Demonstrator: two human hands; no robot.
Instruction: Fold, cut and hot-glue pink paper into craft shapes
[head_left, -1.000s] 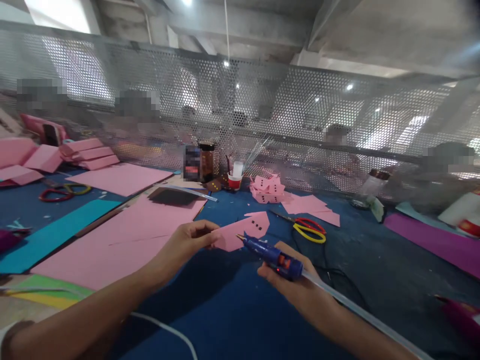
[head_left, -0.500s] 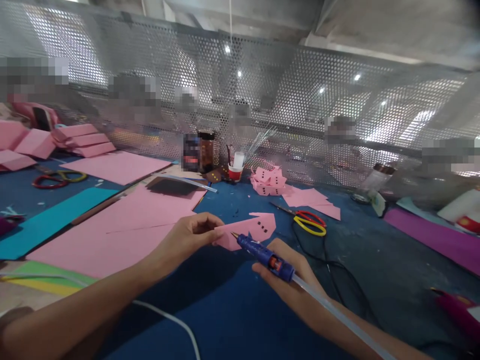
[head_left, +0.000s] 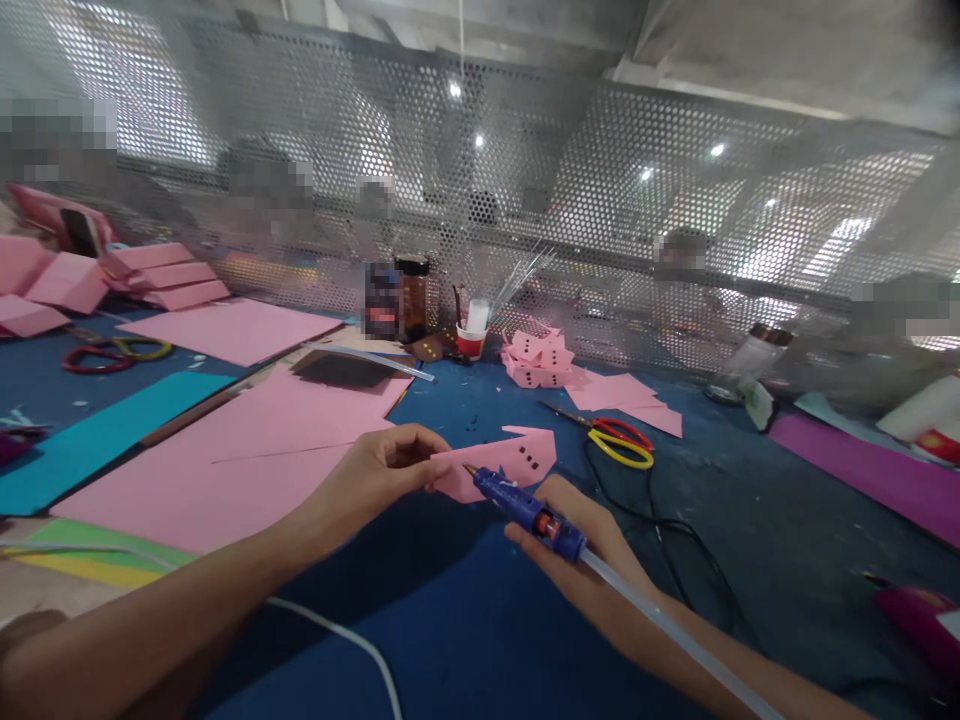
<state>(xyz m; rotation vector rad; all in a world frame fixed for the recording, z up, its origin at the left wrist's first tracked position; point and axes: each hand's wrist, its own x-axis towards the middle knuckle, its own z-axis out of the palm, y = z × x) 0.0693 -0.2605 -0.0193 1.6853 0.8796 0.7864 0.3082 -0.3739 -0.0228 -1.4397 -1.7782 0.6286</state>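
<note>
We hold the pink paper piece (head_left: 502, 462) in our left hand (head_left: 379, 475): the grip is narrow, thumb and fingertips pinched on the piece's near-left end, so the piece hangs just above the blue tabletop (head_left: 465, 620). It is a pointed cut-out with small dark squares near its far right tip.

Our right hand (head_left: 592, 560), just to the near right of the pink paper piece, has its grip wrapped around a blue glue gun (head_left: 525, 510). The gun's metal nozzle touches the lower edge of the piece or sits just short of it; we cannot tell which. A clear glue stick (head_left: 675, 640) runs out of the back of the gun, away from the piece along our forearm.

To the right of the pink paper piece, and a little beyond it, lie red and yellow scissors (head_left: 619, 442), with a black cable (head_left: 675, 540) trailing nearer from them. Straight beyond the piece sits a pile of pink cut-outs (head_left: 538, 362). Left of that pile, also beyond the piece, stand a red cup (head_left: 470, 342) and a brown jar (head_left: 412, 297).

Left of the piece large pink sheets (head_left: 262, 450) lie flat, with a teal sheet (head_left: 105, 440) further left. A white cable (head_left: 345, 650) curves across the tabletop nearer to us than the piece. A perforated metal screen (head_left: 525, 200) stands well beyond it.
</note>
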